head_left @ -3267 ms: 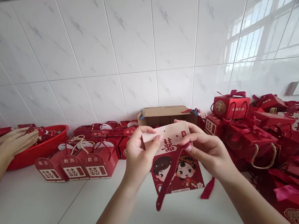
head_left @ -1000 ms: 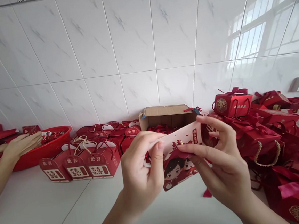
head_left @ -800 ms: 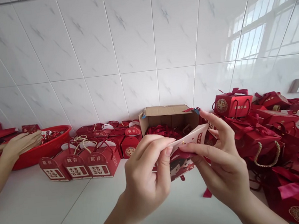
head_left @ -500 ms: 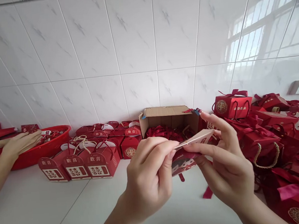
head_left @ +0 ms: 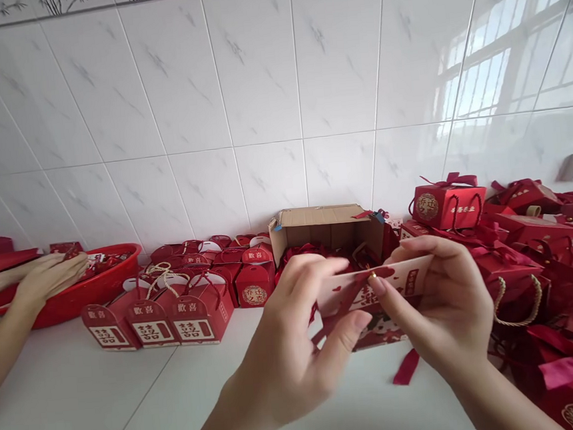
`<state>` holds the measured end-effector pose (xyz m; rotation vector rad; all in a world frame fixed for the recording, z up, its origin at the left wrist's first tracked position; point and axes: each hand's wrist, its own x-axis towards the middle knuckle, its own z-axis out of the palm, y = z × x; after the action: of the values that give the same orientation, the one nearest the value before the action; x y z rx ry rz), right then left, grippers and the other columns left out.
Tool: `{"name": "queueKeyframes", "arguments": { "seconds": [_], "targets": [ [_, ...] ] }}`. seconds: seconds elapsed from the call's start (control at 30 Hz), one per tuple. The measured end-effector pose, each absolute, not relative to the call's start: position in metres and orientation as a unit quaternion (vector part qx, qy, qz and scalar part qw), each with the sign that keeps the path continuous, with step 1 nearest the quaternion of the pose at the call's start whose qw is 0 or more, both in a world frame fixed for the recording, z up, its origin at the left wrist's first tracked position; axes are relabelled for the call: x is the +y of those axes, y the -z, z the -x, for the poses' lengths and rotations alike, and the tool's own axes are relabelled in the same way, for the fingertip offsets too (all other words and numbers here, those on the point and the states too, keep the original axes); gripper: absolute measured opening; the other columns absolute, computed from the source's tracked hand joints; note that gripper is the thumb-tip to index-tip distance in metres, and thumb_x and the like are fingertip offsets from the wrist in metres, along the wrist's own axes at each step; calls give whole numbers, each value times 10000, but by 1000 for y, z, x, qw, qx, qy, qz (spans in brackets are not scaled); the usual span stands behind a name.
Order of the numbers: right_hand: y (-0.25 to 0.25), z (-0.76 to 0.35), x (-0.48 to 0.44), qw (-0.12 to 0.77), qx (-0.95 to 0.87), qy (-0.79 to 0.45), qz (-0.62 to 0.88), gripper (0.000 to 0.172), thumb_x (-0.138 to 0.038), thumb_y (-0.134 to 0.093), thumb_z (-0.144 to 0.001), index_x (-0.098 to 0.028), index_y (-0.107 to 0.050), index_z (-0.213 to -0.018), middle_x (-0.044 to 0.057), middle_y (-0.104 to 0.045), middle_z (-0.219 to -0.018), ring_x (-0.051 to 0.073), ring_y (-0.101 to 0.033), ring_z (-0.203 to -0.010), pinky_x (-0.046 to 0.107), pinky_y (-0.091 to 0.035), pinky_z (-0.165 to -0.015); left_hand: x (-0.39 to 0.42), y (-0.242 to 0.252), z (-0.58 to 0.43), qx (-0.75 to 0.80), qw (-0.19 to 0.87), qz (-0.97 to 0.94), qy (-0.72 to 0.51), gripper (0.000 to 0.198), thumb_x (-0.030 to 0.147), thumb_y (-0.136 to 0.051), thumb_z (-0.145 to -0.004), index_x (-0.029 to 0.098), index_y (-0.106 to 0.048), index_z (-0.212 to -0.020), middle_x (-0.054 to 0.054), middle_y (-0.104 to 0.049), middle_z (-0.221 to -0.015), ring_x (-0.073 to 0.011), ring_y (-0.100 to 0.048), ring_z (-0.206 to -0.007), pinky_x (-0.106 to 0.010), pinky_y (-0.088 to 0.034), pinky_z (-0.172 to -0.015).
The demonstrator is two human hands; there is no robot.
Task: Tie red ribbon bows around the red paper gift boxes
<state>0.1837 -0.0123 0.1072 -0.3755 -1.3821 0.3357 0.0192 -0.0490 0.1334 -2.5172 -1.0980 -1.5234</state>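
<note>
A small red and pale-pink paper gift box (head_left: 364,325), with dark characters and a picture on its side, is held up in front of me. My left hand (head_left: 292,341) curls loosely about its left end, fingers behind the top edge and thumb in front. My right hand (head_left: 439,302) grips the right end, fingers behind the panel. Its thumb presses beside a small gold bead (head_left: 373,275) on a thin cord at the top edge. Under the box shows a dark red ribbon end (head_left: 407,367); I cannot tell what it belongs to.
An opened cardboard carton (head_left: 324,216) with red ribbons stands by the tiled wall. To the left are rows of red gift boxes (head_left: 195,316). A red basin (head_left: 102,288) has a co-worker's hands (head_left: 46,279) over it. Red bags and boxes (head_left: 516,268) crowd the right.
The panel has tipped so its printed front now faces me. My left hand's pinch at the top edge has loosened, and my right thumb has moved up to the bead. The view has shifted slightly.
</note>
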Motion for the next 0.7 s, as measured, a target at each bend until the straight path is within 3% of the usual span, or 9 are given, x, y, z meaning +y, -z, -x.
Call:
{"name": "queueKeyframes", "arguments": {
  "seconds": [0.07, 0.1, 0.2, 0.27, 0.37, 0.5, 0.63, 0.7],
  "targets": [
    [-109, -188, -9, 754, -615, -121, 197, 407, -78, -721, -727, -217, -552, -1070, 19, -604, -817, 126, -612, -601, 209, -528, -431, -48, -133, -15, -428, -7, 771, 471, 533, 277, -662, -806, 234, -438, -1287, -105, -570, -1217, -231, -573, -1101, -364, -518, -906],
    [-110, -190, -7, 761, -606, -106, 205, 403, -86, -732, -719, -216, -564, -1062, 18, -601, -816, 125, -610, -602, 211, -526, -431, -48, -134, -13, -457, -21, 757, 467, 488, 283, -657, -811, 239, -456, -1254, -92, -603, -1164, -220, -603, -1043, -357, -533, -869],
    [-113, -196, -4, 776, -585, -85, 220, 394, -98, -756, -701, -209, -587, -1040, 15, -597, -808, 123, -600, -599, 217, -521, -435, -48, -139, -2, -483, -91, 747, 447, 66, 259, -571, -875, 218, -578, -925, -19, -663, -825, -155, -646, -758, -268, -544, -668],
    [-114, -199, -3, 779, -579, -79, 227, 401, -102, -765, -693, -206, -594, -1040, 13, -595, -799, 121, -588, -586, 222, -511, -429, -51, -146, 5, -475, -116, 755, 437, 120, 258, -551, -887, 205, -582, -783, -1, -640, -715, -131, -625, -661, -224, -511, -572],
    [-115, -200, -3, 780, -576, -78, 233, 392, -110, -771, -691, -202, -598, -1030, 9, -596, -784, 118, -581, -568, 225, -500, -420, -55, -153, 9, -472, -99, 749, 454, 85, 291, -612, -848, 207, -601, -835, -17, -662, -807, -139, -636, -709, -228, -521, -599],
    [-116, -198, -3, 781, -575, -89, 228, 351, -110, -762, -702, -202, -592, -995, 12, -616, -791, 120, -607, -576, 218, -522, -433, -53, -147, 0, -484, -84, 768, 411, 282, 378, -694, -775, 241, -611, -1007, -36, -680, -991, -193, -648, -873, -301, -543, -746],
    [-117, -197, -4, 780, -576, -92, 226, 344, -110, -758, -702, -211, -588, -984, 10, -619, -779, 124, -607, -565, 219, -525, -422, -45, -139, -7, -466, -106, 795, 373, 113, 325, -629, -832, 222, -676, -829, -5, -696, -763, -175, -649, -689, -276, -530, -617],
    [-116, -198, -3, 781, -577, -89, 221, 344, -110, -756, -701, -214, -586, -982, 8, -614, -776, 123, -600, -558, 218, -518, -414, -43, -141, -4, -454, -106, 792, 394, 169, 281, -586, -861, 210, -695, -753, -6, -686, -686, -166, -644, -642, -252, -514, -560]
  ]
}}
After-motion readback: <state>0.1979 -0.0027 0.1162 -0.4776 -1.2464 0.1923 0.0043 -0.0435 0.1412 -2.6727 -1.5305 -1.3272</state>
